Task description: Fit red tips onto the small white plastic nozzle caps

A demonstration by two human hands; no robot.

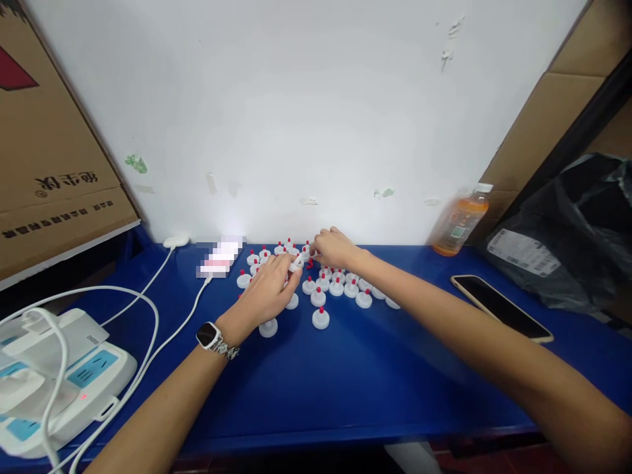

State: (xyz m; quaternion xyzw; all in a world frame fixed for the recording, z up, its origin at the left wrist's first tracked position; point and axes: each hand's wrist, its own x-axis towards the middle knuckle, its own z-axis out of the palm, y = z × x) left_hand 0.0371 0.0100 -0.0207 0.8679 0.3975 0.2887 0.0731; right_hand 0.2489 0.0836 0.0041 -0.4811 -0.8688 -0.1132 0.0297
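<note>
My left hand (270, 286) is closed, with a white round cap (296, 264) pinched between thumb and fingers. It hovers over the left part of a spread of white caps with red tips, hiding some of them. Just to its right, my right hand (336, 249) bends down with its fingers together at the back of the spread. What those fingertips grip, if anything, is hidden. Small loose red pieces (310, 264) lie right below them. In front stands a single red-tipped white cap (320, 319), apart from the others. More capped pieces (351, 288) stand under my right forearm.
On the blue table (316, 388), a white power strip (106, 368) with cables occupies the left. A lit phone (222, 257) is charging near the wall. At right are an orange drink bottle (461, 220), a dark phone (501, 308) and a black plastic bag (567, 230).
</note>
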